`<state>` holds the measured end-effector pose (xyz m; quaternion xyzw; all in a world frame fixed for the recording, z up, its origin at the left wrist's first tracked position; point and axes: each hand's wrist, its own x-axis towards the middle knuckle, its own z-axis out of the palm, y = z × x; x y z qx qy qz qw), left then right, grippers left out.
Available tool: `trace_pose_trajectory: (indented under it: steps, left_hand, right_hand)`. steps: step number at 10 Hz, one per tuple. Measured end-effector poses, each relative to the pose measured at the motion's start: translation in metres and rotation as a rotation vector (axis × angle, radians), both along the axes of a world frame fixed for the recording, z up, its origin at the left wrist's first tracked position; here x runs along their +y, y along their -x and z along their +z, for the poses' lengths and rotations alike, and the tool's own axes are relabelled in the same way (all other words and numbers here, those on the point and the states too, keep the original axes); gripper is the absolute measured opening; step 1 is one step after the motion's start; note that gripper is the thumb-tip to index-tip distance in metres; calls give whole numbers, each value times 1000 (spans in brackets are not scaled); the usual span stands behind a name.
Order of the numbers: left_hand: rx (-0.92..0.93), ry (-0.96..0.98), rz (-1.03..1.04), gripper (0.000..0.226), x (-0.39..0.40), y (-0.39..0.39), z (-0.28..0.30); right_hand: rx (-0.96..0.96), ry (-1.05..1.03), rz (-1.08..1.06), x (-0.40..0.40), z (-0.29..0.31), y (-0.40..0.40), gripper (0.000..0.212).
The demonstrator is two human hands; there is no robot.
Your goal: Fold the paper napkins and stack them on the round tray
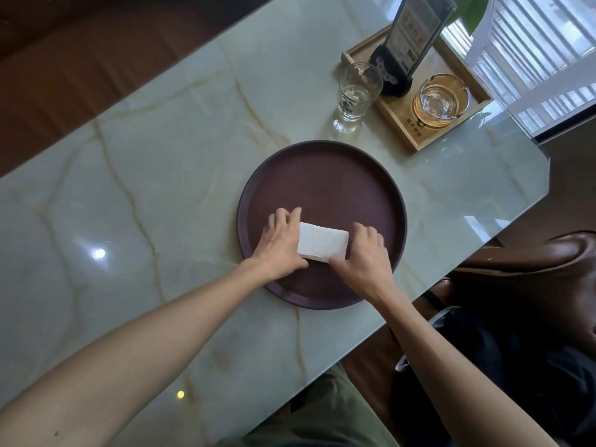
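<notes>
Reaching in from the table's (135, 175) near edge, two bare forearms meet over the round tray (322, 175), which sits toward the right end of the marble top. The left hand (280, 243) lies on the tray's near-left part, fingers spread and curled against the left end of a white stack of folded napkins (322, 241), thumb along its near edge. The stack rests flat on the tray floor, in the near half, slightly tilted. The right hand (364, 256) presses the stack's right end, fingers bent around it and thumb at the near corner, so both hands grip the napkins between them. Beyond the tray, near the far edge, a drinking glass (356, 91) stands just beside a wooden tray (416, 137) holding a menu stand (409, 43) and a glass ashtray (440, 100).
</notes>
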<state>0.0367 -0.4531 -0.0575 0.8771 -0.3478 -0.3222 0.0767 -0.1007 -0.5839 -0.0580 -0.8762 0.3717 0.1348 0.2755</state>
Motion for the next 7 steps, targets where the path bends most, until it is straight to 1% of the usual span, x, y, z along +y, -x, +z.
trace_pose_trajectory:
  steps: [1,2,3,4,6,7]
  left_hand:
    - [149,-23,223,101,9,12,7]
    - [251,-53,299,85,13,23,8]
    - [271,-54,270,61,15,27,6]
    - [289,-29,242,49,16,26,4]
    - [300,-22,209,50,19,19,5]
    - [276,-57,216,50,24,15,10]
  right_hand:
    - [-3,-146,-268,1,0,7,16]
    - [51,-190,-252,8,1,6,11]
    - [46,-187,-187,15,5,0,19]
    - [49,-184,-147,18,6,-5,20]
    - [86,-129,-130,20,16,-7,25]
    - [108,-5,-111,21,27,-8,27]
